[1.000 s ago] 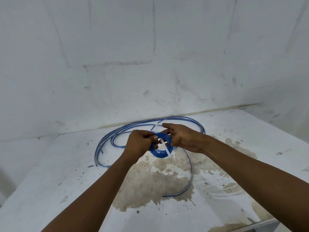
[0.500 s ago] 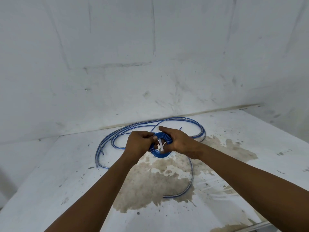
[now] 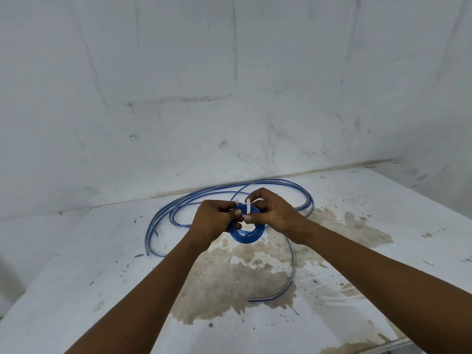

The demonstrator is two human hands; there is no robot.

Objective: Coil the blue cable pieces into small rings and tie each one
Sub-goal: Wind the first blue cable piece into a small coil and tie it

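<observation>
Coil: we hold the small blue ring in the air just above the stained white surface, between our two hands, its lower arc hanging free below them.
Left hand: our left hand has its fingers curled round the left side of the ring, thumb tip pressed near the top of it.
Right hand: our right hand pinches the white tie between thumb and fingers, close above the ring's top.
Tie: a thin pale strip standing up from the ring's top; a second short end seems to stick out toward the left hand, though we cannot tell how it is crossed or knotted.
Loose cable: the other blue cable pieces lie behind the hands in wide loops near the wall, with one strand trailing toward us across the brown stain.
Handling, coil: we judge it light and springy; the turns will likely want to open, so the left hand should clamp all turns together right beside the tie.
Handling, tie: it looks thin and soft, easy to let slip; we would grip it near the ends and pull snug against the bundle.
Grip point for setting down: the tied spot, we think, once it is cinched.
</observation>
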